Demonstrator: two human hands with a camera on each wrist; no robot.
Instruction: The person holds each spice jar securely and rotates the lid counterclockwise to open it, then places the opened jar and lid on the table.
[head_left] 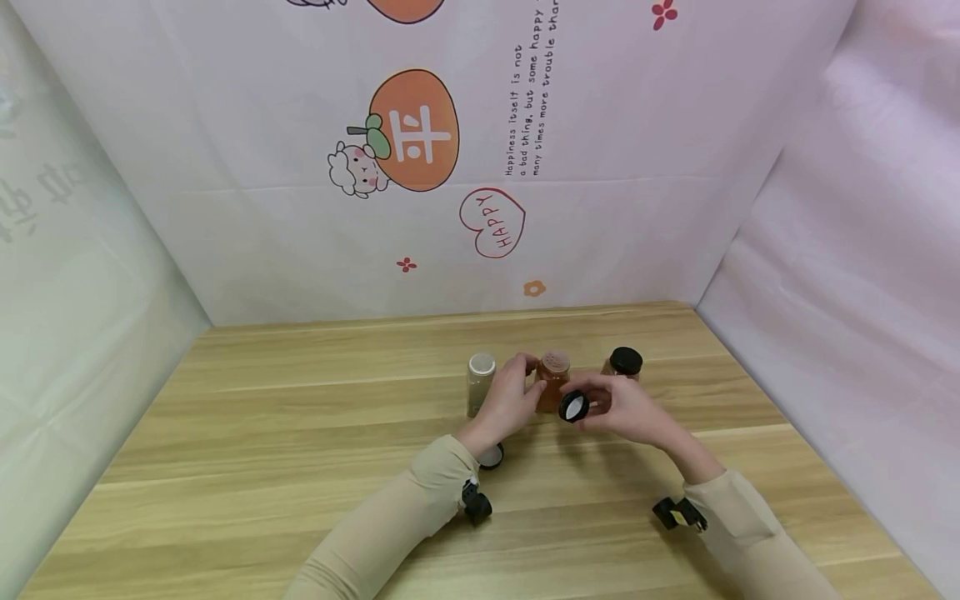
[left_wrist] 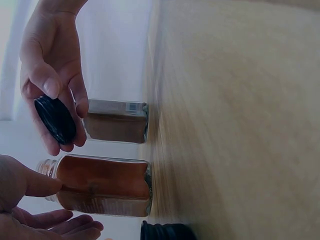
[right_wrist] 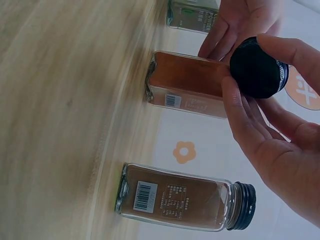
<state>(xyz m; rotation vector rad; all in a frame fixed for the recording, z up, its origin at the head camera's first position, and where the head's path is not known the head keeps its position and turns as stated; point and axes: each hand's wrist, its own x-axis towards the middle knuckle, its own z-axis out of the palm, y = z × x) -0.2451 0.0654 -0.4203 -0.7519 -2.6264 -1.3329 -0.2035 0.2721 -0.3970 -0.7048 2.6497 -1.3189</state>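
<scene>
Table [head_left: 247, 467], orange-filled jar [head_left: 552, 390] upright, held cap [head_left: 574, 407] tilted

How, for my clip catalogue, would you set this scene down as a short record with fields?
Left grip: beside the clear glass jar of orange-brown powder, contact unclear
Right grip: holds a round black lid with a white inside
Middle jar: upright, uncapped, perforated top exposed
Left in head view: clear glass jar of greyish powder, upright, uncapped
Right in head view: clear glass jar of brown powder, upright, black ridged cap on
On wooden table: second round black lid, inside up, partly hidden behind the left arm
</scene>
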